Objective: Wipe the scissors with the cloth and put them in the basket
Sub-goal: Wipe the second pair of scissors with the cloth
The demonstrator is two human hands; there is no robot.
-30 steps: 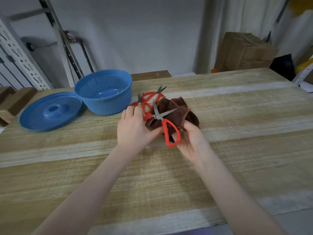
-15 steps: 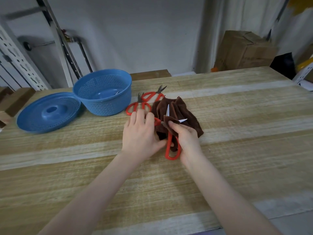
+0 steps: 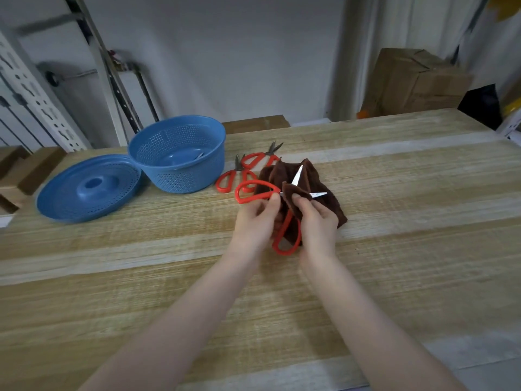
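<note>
A pair of red-handled scissors (image 3: pixel 283 235) lies spread wide over a brown cloth (image 3: pixel 327 193) in the middle of the table. My left hand (image 3: pixel 253 221) pinches the scissors near the pivot, by the upper handle loop. My right hand (image 3: pixel 318 221) pinches a fold of the cloth around one blade; both blade tips stick out beyond the fold. Two more red scissors (image 3: pixel 239 176) lie behind the cloth. The blue perforated basket (image 3: pixel 158 165) stands at the left, with something metallic inside it.
A blue perforated lid (image 3: pixel 84 187) lies left of the basket. Cardboard boxes (image 3: pixel 414 83) stand beyond the table's far right edge, and a metal rack (image 3: pixel 25 88) rises at the far left. Wooden blocks sit by the left edge.
The held scissors have spread wider, one handle swinging left. My right hand has folded the cloth over a blade. My left hand has shifted to the pivot.
</note>
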